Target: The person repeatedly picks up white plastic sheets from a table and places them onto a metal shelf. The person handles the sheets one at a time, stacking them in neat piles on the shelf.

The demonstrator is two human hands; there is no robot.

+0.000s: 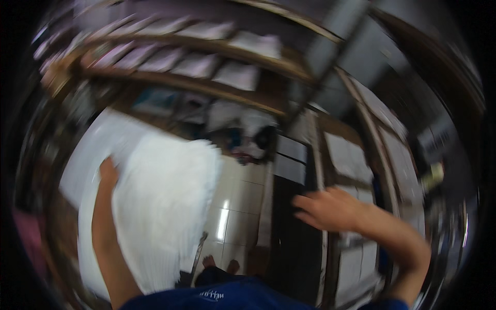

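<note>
**Left hand (108,173) at the white sheets (163,201), right hand (330,209) well apart**

On my feed, the broad spread of white sheets lies to the person's left, its ragged edge beside the tiled floor (238,196). I see the left hand stretched over its far left part; blur keeps me from telling whether it touches, or whether its fingers are wide or narrow. The right hand hangs over the edge of a dark surface (290,227), fingers partly curled; I cannot tell if they hold anything. Beyond, I make out shelves (294,68) with rows of white stacks (236,76).
</note>
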